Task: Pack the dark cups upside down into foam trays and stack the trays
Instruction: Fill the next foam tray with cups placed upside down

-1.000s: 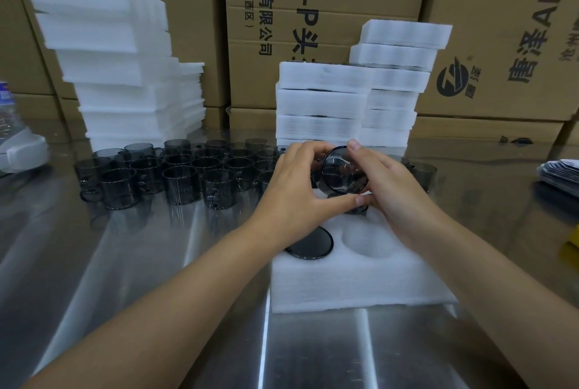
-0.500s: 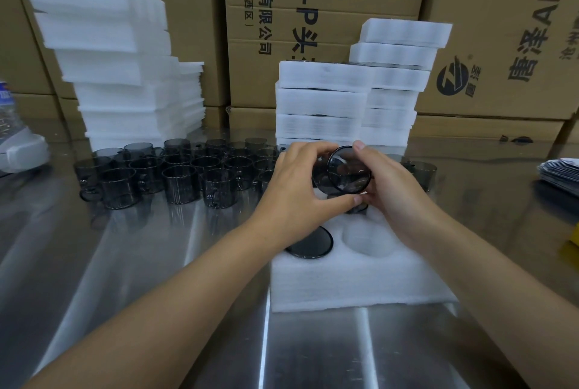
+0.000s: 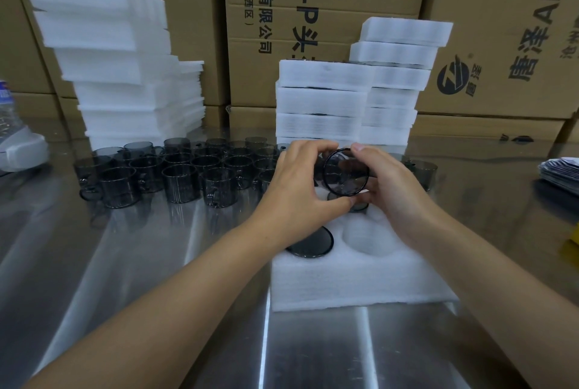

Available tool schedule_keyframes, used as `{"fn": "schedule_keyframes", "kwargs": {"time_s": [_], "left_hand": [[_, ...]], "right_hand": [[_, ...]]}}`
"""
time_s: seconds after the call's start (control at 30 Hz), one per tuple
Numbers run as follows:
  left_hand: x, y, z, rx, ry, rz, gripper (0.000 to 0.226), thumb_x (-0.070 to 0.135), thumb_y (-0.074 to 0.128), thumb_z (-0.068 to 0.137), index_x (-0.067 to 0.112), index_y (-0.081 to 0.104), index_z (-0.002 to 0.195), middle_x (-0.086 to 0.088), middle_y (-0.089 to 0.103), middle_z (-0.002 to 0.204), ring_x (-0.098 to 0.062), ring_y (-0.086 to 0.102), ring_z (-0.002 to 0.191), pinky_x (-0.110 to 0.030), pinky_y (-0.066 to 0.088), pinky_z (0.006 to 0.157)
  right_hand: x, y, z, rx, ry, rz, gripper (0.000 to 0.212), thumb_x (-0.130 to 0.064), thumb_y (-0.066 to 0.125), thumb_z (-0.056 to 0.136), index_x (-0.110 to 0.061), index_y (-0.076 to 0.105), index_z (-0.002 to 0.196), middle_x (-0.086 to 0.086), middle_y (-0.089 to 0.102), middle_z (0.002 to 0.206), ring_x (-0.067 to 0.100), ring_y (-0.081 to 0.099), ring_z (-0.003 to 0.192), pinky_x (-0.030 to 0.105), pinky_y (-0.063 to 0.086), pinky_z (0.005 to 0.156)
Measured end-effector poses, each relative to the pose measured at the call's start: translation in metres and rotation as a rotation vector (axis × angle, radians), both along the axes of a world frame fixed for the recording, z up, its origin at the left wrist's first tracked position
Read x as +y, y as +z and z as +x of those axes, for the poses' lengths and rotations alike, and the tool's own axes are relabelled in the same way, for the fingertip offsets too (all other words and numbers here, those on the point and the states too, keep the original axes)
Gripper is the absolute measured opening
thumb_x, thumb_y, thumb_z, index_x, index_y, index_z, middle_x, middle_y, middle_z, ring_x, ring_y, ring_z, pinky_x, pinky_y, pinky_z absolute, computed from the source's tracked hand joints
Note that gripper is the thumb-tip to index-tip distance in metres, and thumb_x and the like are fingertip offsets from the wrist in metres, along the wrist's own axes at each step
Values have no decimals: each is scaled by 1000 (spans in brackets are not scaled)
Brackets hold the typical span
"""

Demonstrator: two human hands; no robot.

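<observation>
Left hand (image 3: 294,188) and right hand (image 3: 394,191) hide the foam tray's (image 3: 344,282) far pockets; the bottle (image 3: 9,119) at the table's (image 3: 150,263) left edge is cut off.

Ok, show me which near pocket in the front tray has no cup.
The near-right pocket: bare white foam. The one left of it is filled by an upside-down cup, dark base showing.

Printed cardboard cartons (image 3: 329,28) stacked along the far side of a glossy steel worktable (image 3: 125,263) streaked with reflected light.
</observation>
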State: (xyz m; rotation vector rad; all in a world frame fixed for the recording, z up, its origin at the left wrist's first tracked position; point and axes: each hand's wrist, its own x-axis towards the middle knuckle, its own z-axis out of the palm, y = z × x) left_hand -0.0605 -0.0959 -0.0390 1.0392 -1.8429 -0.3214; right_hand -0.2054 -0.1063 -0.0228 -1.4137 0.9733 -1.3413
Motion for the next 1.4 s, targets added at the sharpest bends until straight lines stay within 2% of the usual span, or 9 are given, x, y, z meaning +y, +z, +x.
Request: {"fn": "schedule_keyframes", "kwargs": {"time_s": [0.2, 0.37, 0.43, 0.53, 0.67, 0.83, 1.07, 1.2, 1.4], "left_hand": [[1, 0, 0, 18, -21, 0, 72, 31, 79, 71, 26, 43, 133, 8, 36, 127, -10, 41, 123, -35, 41, 104], [-2, -3, 1, 30, -8, 9, 89, 38, 83, 66, 30, 33, 138, 14, 32, 125, 14, 38, 107, -9, 37, 96], [-2, -3, 2, 61, -11, 59, 92, 36, 85, 65, 31, 30, 139, 14, 35, 127, 8, 46, 107, -14, 43, 92], [-2, -1, 1, 168, -29, 116, 77, 31, 83, 70, 33, 36, 130, 17, 47, 119, 7, 59, 91, -11, 49, 75], [-1, 1, 1, 283, -92, 138, 58, 27, 80, 74, 36, 42, 116, 21, 53, 109, 6, 64, 79, -11, 49, 67], [-5, 0, 1, 342, -117, 179, 60, 24, 79, 76, 32, 43, 123, 10, 58, 120, -7, 67, 91, -35, 56, 84], [-10, -1, 4, 433, -150, 188, 47, 20, 69, 86, 32, 40, 121, 11, 66, 108, 4, 64, 92, -11, 48, 80], [-13, -2, 5, 503, -154, 209, 48, 22, 66, 88, 30, 37, 125, 7, 65, 104, 3, 63, 91, -21, 51, 87], [-14, 0, 7, 529, -108, 250, 46, 30, 61, 91, 27, 39, 131, 1, 70, 106, -1, 66, 94, -20, 53, 85]], "right_hand": [[0, 0, 0, -23, -25, -27, 25, -36, 58, 92, -14, 63, 102, 0, 68, 88, 17, 70, 73, 26, 51, 53], [0, 0, 0, -43, -42, -37, 29, -37, 60, 90, -12, 61, 104, -4, 69, 84, 17, 69, 66, 29, 55, 59], [-1, 1, 1, -67, -43, -34, 34, -37, 59, 91, -8, 59, 108, 0, 71, 83, 25, 71, 72, 32, 58, 62], [-1, 2, 2, -88, -36, -42, 37, -35, 56, 94, -4, 55, 115, 8, 68, 85, 26, 70, 71, 32, 56, 61], [-2, 2, 1, -111, -9, -45, 36, -31, 54, 95, -2, 52, 115, -5, 67, 66, 21, 66, 60, 32, 56, 63], [-3, 3, -1, -142, 2, -15, 36, -31, 53, 94, -4, 52, 118, 9, 71, 87, 25, 71, 71, 36, 58, 69], [-4, 4, -3, -133, 1, 9, 24, -26, 50, 94, -7, 56, 107, 13, 66, 89, 23, 71, 77, 31, 57, 67], [-3, 5, -4, -120, -7, -22, 11, -14, 49, 94, -11, 57, 99, 3, 68, 85, 24, 70, 73, 32, 56, 63], [2, 3, -2, 92, 68, -77, 31, -22, 51, 96, -36, 47, 124, 5, 62, 106, 28, 71, 69, 28, 54, 52]]}}
